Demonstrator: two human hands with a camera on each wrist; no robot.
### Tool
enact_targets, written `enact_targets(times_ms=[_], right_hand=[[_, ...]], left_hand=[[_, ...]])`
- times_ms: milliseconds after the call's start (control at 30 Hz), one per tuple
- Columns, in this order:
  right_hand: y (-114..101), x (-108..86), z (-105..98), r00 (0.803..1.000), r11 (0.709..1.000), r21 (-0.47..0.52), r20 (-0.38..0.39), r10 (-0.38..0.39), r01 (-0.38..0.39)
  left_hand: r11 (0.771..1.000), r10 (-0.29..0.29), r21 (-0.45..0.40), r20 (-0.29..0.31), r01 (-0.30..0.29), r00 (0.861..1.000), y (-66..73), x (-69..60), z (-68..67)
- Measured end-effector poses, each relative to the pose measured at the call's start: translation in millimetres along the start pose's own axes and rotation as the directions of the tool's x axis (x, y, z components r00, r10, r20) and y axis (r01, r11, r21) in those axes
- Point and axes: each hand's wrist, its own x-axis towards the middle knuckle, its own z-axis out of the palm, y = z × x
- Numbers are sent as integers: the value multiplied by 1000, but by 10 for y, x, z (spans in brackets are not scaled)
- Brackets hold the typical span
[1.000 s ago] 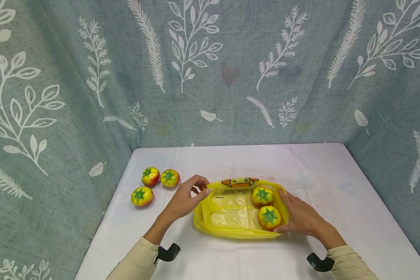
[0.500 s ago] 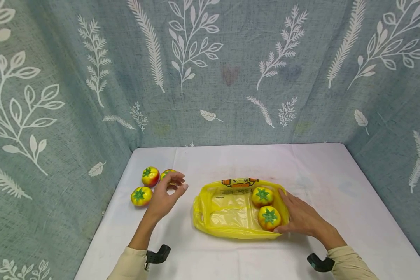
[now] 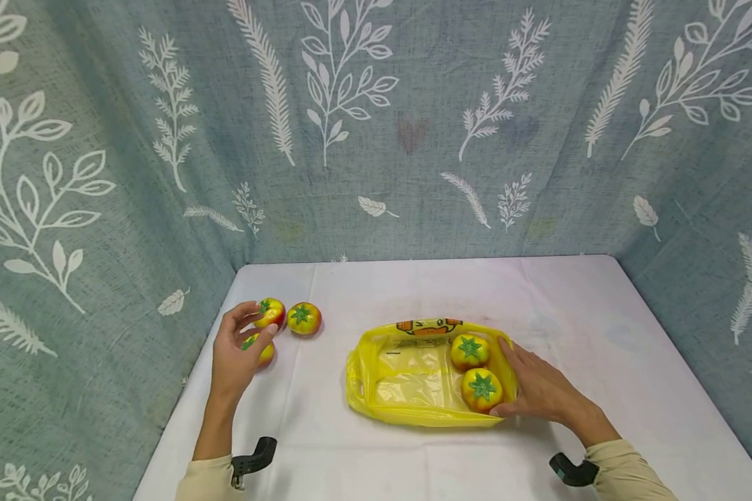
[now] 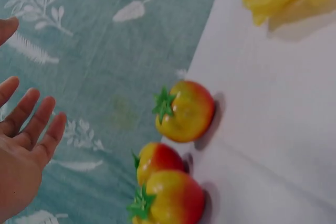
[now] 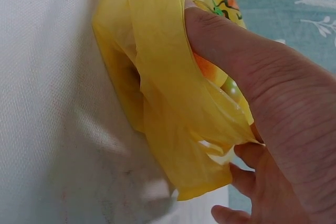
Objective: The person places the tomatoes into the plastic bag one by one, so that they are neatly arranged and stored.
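Note:
My left hand (image 3: 238,355) is above the left side of the table, fingers apart and loosely bent, with nothing held. It partly covers two toy tomatoes, a near one (image 3: 266,353) and a far one (image 3: 273,314); a third toy tomato (image 3: 303,318) lies just right of them. The left wrist view shows the spread hand (image 4: 21,166) apart from the yellow-red tomatoes (image 4: 186,111). My right hand (image 3: 542,386) holds the right end of a yellow plastic bag (image 3: 413,419), its thumb (image 5: 226,38) over the edge. Two more toy tomatoes (image 3: 482,390) sit inside the bag's right half.
A white cloth covers the table (image 3: 376,459). Grey-green curtains (image 3: 376,195) with white leaf prints stand behind and along both sides. The bag's mouth faces up, and its left half shows bare plastic.
My left hand has let go of the bag's left edge and moved left, passing the right-hand tomato, to the other two. The right hand and bag have stayed put.

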Motion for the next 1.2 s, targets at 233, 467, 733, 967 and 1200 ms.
enact_targets(times_ms=[233,467,733,967,1200], right_hand=[[-9,2,-1,1000,1000,7,5,5,-5],[-5,-3,10,1000,1000,9,5,11,-11],[-1,-1,6,1000,1000,6,3,12,-12],[-10,12,-1,1000,1000,5,12,15,-15],[8,22,14,1000,1000,1,7,21,-21]], left_hand=[[997,-51,59,-112,58,992,-253,-44,-239],[984,-142,88,-170,158,975,-433,-85,-419],[967,-229,75,-157,243,961,-725,-116,-487],[945,-303,80,-139,316,943,-944,-166,-437],[928,-352,96,-99,361,931,-1135,-229,-365]])
